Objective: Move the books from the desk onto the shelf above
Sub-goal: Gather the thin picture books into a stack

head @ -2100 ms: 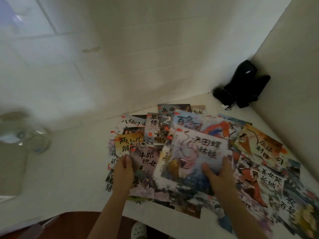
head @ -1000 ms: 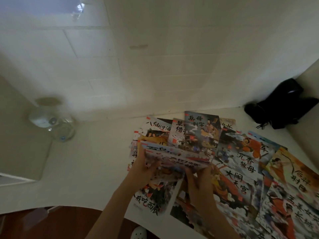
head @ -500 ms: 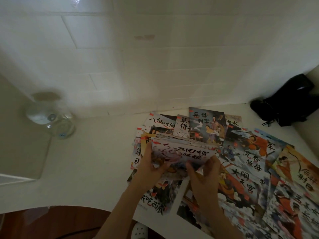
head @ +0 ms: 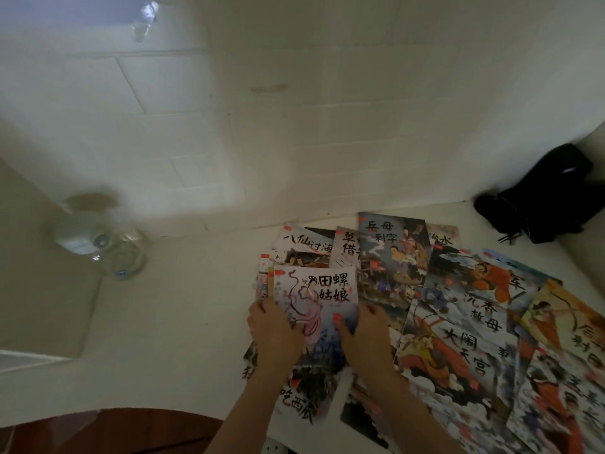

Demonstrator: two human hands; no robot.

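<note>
A white counter (head: 183, 322) runs under a tiled wall (head: 294, 132), carrying a loose fan of picture books (head: 465, 326) that overlap from its middle out to the right edge of the view. The shelf named in the task is not in view. Bare surface lies to the left of the spread, broken only by a blurred glass object (head: 98, 237) near the wall; a black bag (head: 540, 198) fills the far right corner, well apart from the hands. At the near edge several books overhang the counter's rim, likely to slide if nudged. A small gathered stack (head: 314, 296), topped by a pale cover showing a robed figure, sits on the left side of the spread. The left hand (head: 275, 335) grips its left edge and the right hand (head: 370, 335) its right, fingers curled round the bundle with thumbs on top, apparently to square the books for one lift. Open room above the stack looks unobstructed.
</note>
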